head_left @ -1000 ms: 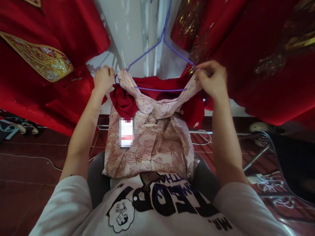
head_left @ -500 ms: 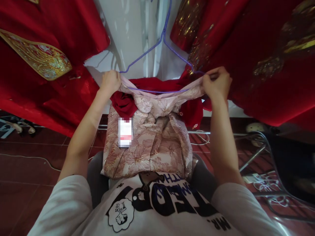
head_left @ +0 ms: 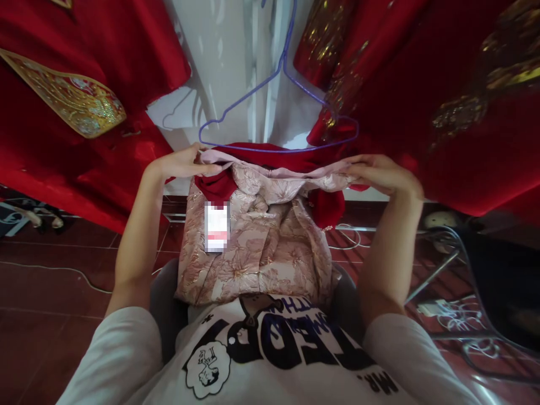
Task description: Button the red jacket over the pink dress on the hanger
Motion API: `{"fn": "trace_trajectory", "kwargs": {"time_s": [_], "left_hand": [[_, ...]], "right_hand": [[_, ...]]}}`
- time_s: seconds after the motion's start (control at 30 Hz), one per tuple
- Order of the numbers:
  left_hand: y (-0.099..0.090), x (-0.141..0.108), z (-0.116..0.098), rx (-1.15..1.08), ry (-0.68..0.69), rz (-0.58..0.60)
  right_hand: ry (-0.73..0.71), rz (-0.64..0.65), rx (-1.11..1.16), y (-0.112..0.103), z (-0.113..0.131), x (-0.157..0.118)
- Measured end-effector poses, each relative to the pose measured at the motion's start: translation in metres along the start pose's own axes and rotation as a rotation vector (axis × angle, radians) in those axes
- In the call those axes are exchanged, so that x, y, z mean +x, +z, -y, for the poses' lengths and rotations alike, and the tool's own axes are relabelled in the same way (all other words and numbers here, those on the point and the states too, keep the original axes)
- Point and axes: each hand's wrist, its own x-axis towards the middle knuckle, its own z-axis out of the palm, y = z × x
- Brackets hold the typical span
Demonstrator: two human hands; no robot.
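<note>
Pinches the pink brocade garment (head_left: 244,259) at both neckline ends, with left hand (head_left: 183,162) and right hand (head_left: 383,172) well apart, just below the purple hanger (head_left: 274,151), near red cloth (head_left: 291,161) under the same hanger.

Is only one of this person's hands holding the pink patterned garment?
No, the left hand grips one end of the top edge of the pink patterned garment, and the right hand grips the other.

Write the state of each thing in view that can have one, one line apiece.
Pink garment: creased, top edge held
Left hand: pinching garment's edge
Right hand: pinching opposite end
Purple hanger: not held
Tag: print blurred
Red cloths: hanging
White cables: tangled
</note>
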Motion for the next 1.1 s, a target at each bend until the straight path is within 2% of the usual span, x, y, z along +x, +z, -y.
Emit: {"fn": "trace_trajectory", "kwargs": {"time_s": [0.1,0.2,0.27,0.33,0.43,0.5,0.6,0.67,0.83,1.1], "left_hand": [[-0.007,-0.012,-0.009,0.070,0.139,0.008],[-0.008,-0.015,-0.020,0.231,0.190,-0.135],[-0.003,-0.011,-0.028,0.291,0.260,-0.239],[0.007,-0.002,-0.034,0.286,0.390,-0.282],[0.029,0.015,-0.038,0.216,0.594,-0.208],[0.046,0.025,-0.037,0.178,0.662,-0.163],[0.066,0.035,-0.032,0.162,0.697,-0.171],[0.071,0.036,-0.030,0.159,0.720,-0.191],[0.066,0.027,-0.030,0.146,0.747,-0.196],[0.061,0.018,-0.033,0.197,0.701,-0.192]], "right_hand": [[-0.059,0.089,0.100,-0.008,0.008,-0.014],[-0.111,0.105,0.077,-0.009,0.015,-0.023],[-0.158,0.050,0.037,-0.006,0.016,-0.024],[-0.247,-0.015,0.004,-0.003,0.016,-0.022],[-0.385,-0.143,-0.009,-0.002,0.010,-0.014],[-0.411,-0.225,-0.012,-0.004,0.005,-0.008],[-0.389,-0.292,-0.017,-0.011,-0.002,-0.001],[-0.355,-0.320,-0.028,-0.016,-0.007,0.002],[-0.264,-0.378,-0.023,-0.023,-0.014,0.008],[-0.331,-0.360,-0.013,-0.023,-0.017,0.010]]}}
